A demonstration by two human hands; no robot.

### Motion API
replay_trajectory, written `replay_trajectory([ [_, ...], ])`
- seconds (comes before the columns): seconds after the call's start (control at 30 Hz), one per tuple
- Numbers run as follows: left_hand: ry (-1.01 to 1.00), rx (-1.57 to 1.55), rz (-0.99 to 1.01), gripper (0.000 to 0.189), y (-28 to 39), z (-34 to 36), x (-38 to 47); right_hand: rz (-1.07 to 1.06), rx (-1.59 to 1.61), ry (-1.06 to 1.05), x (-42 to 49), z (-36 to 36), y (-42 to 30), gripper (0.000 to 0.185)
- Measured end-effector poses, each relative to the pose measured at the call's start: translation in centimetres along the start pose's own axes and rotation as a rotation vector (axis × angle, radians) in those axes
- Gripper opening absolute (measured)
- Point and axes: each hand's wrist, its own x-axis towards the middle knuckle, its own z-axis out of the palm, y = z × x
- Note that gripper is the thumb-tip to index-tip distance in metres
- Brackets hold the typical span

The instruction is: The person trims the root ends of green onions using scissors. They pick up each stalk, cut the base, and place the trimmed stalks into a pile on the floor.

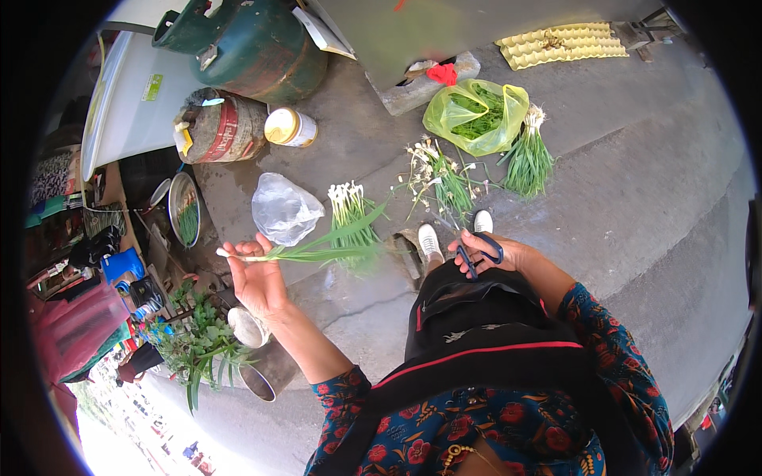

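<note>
Between the thumb and fingers of my left hand [260,282] is a green onion [309,254], its white bulb pointing left and its long leaves trailing right. My right hand [500,250] grips scissors [490,247] by their dark blue handles, blades pointing away from me. Beyond the left hand, a pile of green onions [352,217] lies on the ground with white ends aligned. Trimmed roots and leaf scraps [437,172] are scattered beyond the scissors. Farther right rests a bundle of green onions [530,154], close to a yellow plastic bag [476,116] of leafy greens.
A clear plastic bag [287,208] lies on the concrete. Two gas cylinders [262,53] and a lidded tin [290,127] stand at upper left. A metal basin [184,208] holds more greens. Leafy plants [196,333] and pots [248,327] are at left. Egg trays [562,44] lie at upper right.
</note>
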Motion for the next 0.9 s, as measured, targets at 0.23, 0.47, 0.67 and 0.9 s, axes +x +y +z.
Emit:
replay_trajectory([
  [0.23,-0.088,-0.076,-0.082,0.029,-1.2,2.3,-1.2,-0.037,0.125,-0.027,3.2,0.1,0.3,0.075],
  [0.47,-0.126,-0.129,-0.119,0.027,-1.2,3.7,-2.1,0.012,0.174,0.020,5.8,0.6,-0.4,0.085],
  [0.67,-0.091,-0.089,-0.102,0.028,-0.3,2.6,-2.3,-0.057,0.278,0.206,7.0,0.3,-0.6,0.058],
  [0.9,0.114,0.559,-0.004,0.034,1.1,-2.4,-1.0,-0.104,0.105,0.503,7.4,-2.8,2.0,0.054],
])
